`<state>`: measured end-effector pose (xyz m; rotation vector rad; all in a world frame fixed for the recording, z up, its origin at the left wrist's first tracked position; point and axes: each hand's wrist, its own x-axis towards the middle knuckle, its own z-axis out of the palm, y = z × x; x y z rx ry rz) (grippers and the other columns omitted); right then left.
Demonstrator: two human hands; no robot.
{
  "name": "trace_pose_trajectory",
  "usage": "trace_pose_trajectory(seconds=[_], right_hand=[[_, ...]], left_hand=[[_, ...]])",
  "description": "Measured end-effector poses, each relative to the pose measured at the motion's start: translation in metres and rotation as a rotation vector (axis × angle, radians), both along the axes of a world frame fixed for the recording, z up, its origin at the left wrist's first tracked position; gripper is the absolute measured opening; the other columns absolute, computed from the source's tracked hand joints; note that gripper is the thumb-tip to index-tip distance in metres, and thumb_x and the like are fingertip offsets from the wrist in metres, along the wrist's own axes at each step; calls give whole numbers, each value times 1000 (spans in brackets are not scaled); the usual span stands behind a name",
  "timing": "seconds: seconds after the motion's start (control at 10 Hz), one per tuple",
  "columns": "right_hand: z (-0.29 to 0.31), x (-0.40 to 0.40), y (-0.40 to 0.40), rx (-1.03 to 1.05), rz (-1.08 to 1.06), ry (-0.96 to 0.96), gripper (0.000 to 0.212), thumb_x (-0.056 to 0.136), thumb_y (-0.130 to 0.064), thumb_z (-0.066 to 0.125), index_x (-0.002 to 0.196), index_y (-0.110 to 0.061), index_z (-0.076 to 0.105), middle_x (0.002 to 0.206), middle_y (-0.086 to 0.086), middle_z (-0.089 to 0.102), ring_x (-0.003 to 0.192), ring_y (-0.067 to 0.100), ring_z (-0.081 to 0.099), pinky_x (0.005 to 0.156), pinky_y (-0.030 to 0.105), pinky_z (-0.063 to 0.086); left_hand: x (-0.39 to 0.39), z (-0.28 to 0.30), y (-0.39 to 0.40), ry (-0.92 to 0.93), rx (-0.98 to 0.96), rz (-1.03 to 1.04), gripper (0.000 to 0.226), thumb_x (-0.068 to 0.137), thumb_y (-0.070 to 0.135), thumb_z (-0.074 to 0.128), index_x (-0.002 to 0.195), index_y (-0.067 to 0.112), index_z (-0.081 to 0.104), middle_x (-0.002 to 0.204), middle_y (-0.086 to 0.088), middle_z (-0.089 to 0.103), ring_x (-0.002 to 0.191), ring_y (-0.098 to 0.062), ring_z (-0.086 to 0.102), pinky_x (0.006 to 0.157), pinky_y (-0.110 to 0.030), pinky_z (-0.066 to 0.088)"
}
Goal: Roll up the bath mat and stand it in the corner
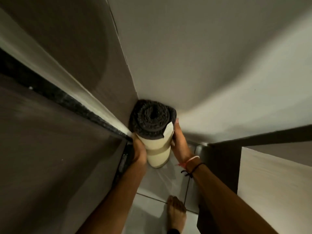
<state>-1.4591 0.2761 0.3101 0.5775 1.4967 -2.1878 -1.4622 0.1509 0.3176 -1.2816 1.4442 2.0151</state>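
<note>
The bath mat [157, 146] is rolled into a tight cylinder and stands upright on the tiled floor, right in the corner where two walls meet. Its outside is cream backing with a tan band, and its top end shows a dark grey pile spiral. My left hand [139, 147] grips the roll's left side and my right hand [179, 141] grips its right side, both near the upper half. The roll's top leans against the corner walls.
A dark door or panel with a black edge strip [70, 102] runs along the left. A dark cabinet with a pale wood-grain face [270, 179] stands at the right. My bare foot [176, 211] rests on the white floor tiles [152, 210] below.
</note>
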Motion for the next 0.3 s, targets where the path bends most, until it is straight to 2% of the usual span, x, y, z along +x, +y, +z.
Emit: trace_pose_trajectory(seconds=[0.1,0.2,0.3], right_hand=[[7,-5,8,84,47,16,116,64,-98,52,159,-34,40,167,-10,41,155,10,35,132,45,22],[13,-5,7,135,52,-15,115,67,-98,47,160,-32,37,169,-7,38,156,13,33,133,47,21],[13,-10,10,198,28,-35,85,91,-79,43,158,-26,43,165,-1,44,152,18,40,132,44,23]], left_hand=[[-2,9,8,76,147,200,60,107,44,19,154,9,31,163,-9,32,150,-26,30,119,-32,29],[-2,-4,6,87,199,264,58,106,43,26,154,12,33,162,-4,32,151,-22,26,125,-32,20],[-3,-6,-6,98,-56,130,59,106,43,25,152,9,37,161,-12,36,149,-29,32,126,-43,21]])
